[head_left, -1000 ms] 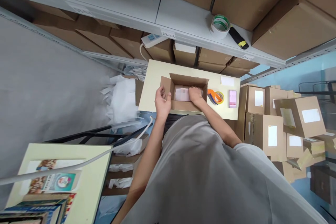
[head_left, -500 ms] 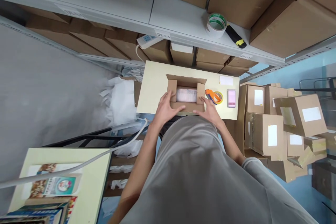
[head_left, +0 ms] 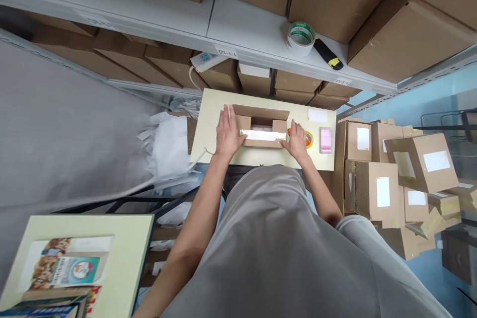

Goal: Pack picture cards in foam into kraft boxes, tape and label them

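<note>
Shelf spans the top of my view, loaded with brown cartons. A stack of labelled parcels stands at right, and a heap of white wrapping lies at left.

Cream table sits under the shelf. An open cardboard box rests near the middle of the table, toward its near edge. Its near flap is folded inward and carries a pale shiny strip.

Left hand lies flat against the box's left end, fingers straight and close together. Right hand is pressed to the right end, fingers extended likewise, clamped on nothing.

An orange tape dispenser sits just beside the right hand, partly hidden by it. A pink card lies further right. A tape roll and a yellow-black knife are on the shelf.
</note>
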`<move>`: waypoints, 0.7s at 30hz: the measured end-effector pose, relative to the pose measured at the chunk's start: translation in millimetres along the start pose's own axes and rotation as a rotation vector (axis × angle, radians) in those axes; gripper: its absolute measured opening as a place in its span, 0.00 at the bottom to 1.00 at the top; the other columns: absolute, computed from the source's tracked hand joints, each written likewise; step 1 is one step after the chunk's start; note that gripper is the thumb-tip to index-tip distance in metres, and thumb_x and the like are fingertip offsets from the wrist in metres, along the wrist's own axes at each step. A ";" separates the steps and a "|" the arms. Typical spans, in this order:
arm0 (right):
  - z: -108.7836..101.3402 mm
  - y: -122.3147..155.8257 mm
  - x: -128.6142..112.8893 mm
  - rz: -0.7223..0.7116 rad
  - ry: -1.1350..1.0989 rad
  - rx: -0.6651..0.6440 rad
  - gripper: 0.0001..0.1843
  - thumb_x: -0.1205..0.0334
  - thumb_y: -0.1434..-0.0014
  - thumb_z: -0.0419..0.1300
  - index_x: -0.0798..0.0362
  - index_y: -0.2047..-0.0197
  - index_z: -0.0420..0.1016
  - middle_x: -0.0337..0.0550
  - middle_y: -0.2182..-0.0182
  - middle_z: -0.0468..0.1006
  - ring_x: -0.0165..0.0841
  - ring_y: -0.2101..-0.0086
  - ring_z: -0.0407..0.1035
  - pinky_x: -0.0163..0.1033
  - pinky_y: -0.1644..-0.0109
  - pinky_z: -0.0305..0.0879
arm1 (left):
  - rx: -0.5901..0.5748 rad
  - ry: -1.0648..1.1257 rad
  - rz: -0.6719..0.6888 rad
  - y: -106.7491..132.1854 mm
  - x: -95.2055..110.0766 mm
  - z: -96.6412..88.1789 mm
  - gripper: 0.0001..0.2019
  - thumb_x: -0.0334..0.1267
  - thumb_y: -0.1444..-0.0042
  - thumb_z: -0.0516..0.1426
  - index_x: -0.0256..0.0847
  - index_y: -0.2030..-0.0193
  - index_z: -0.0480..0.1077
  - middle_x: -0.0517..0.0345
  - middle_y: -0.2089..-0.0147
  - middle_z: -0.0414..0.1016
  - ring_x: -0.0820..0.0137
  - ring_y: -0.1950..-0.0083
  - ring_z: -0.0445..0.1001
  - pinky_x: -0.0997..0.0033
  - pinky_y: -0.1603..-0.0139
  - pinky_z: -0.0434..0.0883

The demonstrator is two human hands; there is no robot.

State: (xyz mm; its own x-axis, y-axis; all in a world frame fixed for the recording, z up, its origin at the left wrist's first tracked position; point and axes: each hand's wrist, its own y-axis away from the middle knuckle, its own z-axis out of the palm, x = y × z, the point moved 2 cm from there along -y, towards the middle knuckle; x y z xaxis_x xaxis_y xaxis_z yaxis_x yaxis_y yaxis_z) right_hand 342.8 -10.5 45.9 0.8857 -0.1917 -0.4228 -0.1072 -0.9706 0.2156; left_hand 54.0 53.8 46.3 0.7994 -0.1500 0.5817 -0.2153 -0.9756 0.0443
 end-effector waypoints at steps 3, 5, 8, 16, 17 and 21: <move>-7.0 -11.5 -7.7 -0.082 -0.003 -0.001 0.64 0.58 0.34 0.73 0.56 0.10 0.36 0.69 0.13 0.46 0.58 0.14 0.42 0.68 0.13 0.45 | -0.006 0.002 0.042 -11.7 5.7 -1.5 0.62 0.35 0.45 0.72 0.36 0.09 0.43 0.29 0.09 0.47 0.34 0.08 0.40 0.31 0.11 0.52; -14.1 -11.7 -12.3 -0.171 0.002 -0.013 0.59 0.62 0.32 0.69 0.55 0.10 0.39 0.64 0.12 0.47 0.54 0.14 0.40 0.65 0.11 0.41 | 0.028 0.018 0.050 -9.1 4.7 -3.2 0.56 0.32 0.46 0.73 0.37 0.13 0.55 0.29 0.14 0.58 0.34 0.09 0.46 0.32 0.12 0.54; -18.9 -3.7 -15.0 -0.242 -0.004 -0.028 0.40 0.64 0.27 0.64 0.58 0.16 0.61 0.63 0.21 0.68 0.50 0.16 0.50 0.62 0.10 0.40 | 0.073 0.065 0.021 6.5 -3.3 -0.9 0.35 0.33 0.43 0.71 0.41 0.27 0.75 0.34 0.25 0.72 0.36 0.14 0.59 0.34 0.14 0.61; 8.6 11.2 -7.6 0.040 -0.240 0.116 0.16 0.59 0.21 0.58 0.54 0.43 0.86 0.62 0.29 0.79 0.46 0.31 0.76 0.51 0.27 0.74 | 0.170 0.235 -0.233 27.9 -16.5 15.8 0.12 0.41 0.28 0.61 0.43 0.51 0.87 0.45 0.40 0.83 0.54 0.42 0.85 0.55 0.34 0.81; 10.7 9.6 -7.4 0.087 -0.279 0.126 0.16 0.59 0.22 0.58 0.54 0.44 0.87 0.61 0.31 0.81 0.46 0.33 0.78 0.50 0.30 0.77 | 0.185 0.241 -0.268 25.1 -16.6 15.4 0.10 0.41 0.30 0.63 0.43 0.53 0.87 0.45 0.42 0.84 0.54 0.44 0.86 0.56 0.36 0.81; 10.7 -1.2 -7.8 0.190 -0.353 0.108 0.14 0.59 0.26 0.60 0.53 0.50 0.88 0.54 0.46 0.91 0.46 0.46 0.85 0.49 0.36 0.79 | 0.213 0.254 -0.434 16.3 -17.0 11.0 0.06 0.39 0.36 0.69 0.42 0.56 0.87 0.47 0.46 0.88 0.56 0.57 0.87 0.55 0.41 0.82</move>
State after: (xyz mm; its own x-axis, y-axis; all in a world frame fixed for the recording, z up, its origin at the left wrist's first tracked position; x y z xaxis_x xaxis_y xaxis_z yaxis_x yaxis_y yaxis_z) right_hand 331.2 -9.5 39.5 0.6383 -0.3889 -0.6643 -0.3171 -0.9192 0.2335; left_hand 43.1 38.7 28.2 0.6231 0.2911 0.7260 0.2433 -0.9542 0.1738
